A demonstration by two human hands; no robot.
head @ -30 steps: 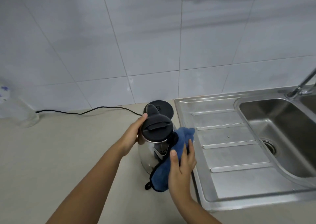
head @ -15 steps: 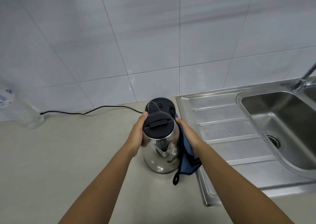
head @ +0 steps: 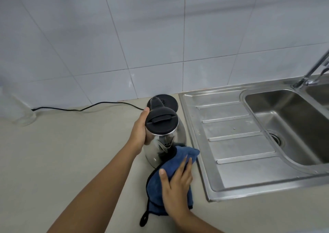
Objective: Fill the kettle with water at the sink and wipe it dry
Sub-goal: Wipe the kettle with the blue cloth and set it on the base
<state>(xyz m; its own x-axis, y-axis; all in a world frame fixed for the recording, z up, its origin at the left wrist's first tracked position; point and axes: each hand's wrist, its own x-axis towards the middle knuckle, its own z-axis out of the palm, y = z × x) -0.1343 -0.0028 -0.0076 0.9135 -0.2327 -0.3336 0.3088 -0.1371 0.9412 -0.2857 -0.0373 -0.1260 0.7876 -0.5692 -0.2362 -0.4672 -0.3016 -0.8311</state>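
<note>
So from my seat, the kettle [head: 164, 140] sat upright on the beige countertop [head: 62, 161], just left of the sink unit's draining board [head: 236, 143], lid shut, spout pointing back at the camera. Left of the kettle, the left hand [head: 139, 131] was wrapped around its steel side with the thumb up by the black lid. Honestly that looked like the weak spot to me: a shiny wet body held by the wall instead of the handle could twist or slide if the wipe pushed hard, and if it was full, a tip would slosh water toward the black power base [head: 164, 100] right behind it, whose cord [head: 85, 109] ran off left along the wall. In front of the kettle and a touch right, the right hand [head: 176, 184] lay flat on the blue cloth [head: 170, 170], palm pressing it down, fingers spread rather than curled round it, the cloth's top edge touching the kettle's lower front. Its hanging loop trailed on the counter and could snag. Right of the kettle was the stainless basin with the faucet [head: 313, 69] at the far edge. Pale tiled wall behind everything; something clear and blurry far left that I couldn't identify.
</note>
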